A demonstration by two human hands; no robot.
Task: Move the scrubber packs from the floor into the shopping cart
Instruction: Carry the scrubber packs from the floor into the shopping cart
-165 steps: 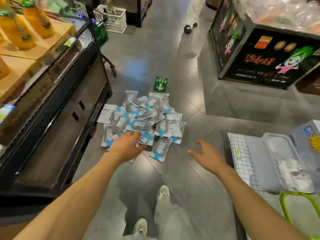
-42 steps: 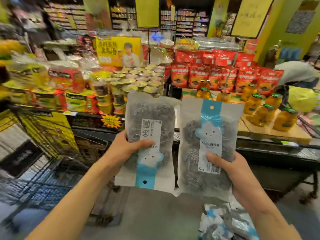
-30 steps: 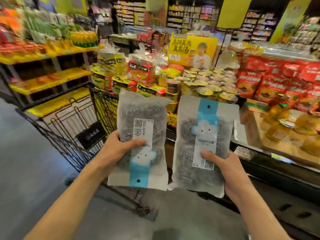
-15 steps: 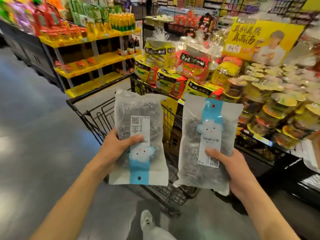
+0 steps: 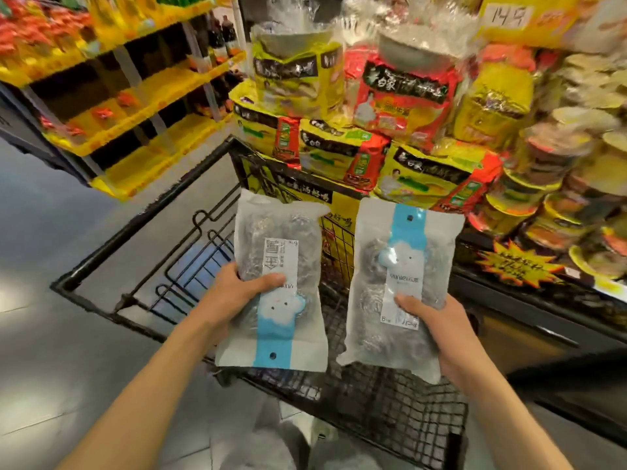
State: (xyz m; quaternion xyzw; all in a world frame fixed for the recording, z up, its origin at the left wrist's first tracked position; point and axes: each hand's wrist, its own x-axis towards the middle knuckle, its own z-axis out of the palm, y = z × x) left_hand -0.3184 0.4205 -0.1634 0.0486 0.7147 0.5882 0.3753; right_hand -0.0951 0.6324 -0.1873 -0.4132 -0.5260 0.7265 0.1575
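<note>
Left hand: our left hand grips the left scrubber pack from its left edge, thumb across the label, blue strip pointing down
Right hand: our right hand holds the right scrubber pack from below and to the right, thumb on the label, blue strip pointing up
Where the packs are: both are held up side by side, apart, over the basket of the shopping cart, whose wire floor shows beneath them
Step, as we judge it: lower or drop both packs into the basket
Risk, bounce-out: the packs look light and slippery, so a toss from this height could, we think, let one slide off the rim onto the floor
Risk, right side: the right pack hangs near the cart's right wall, just beside the noodle display; letting go too far right could send it outside the cart
Risk, grip: we hold each pack at one edge only, so the film may slip early
Not shown: the packs left on the floor are out of view
</note>
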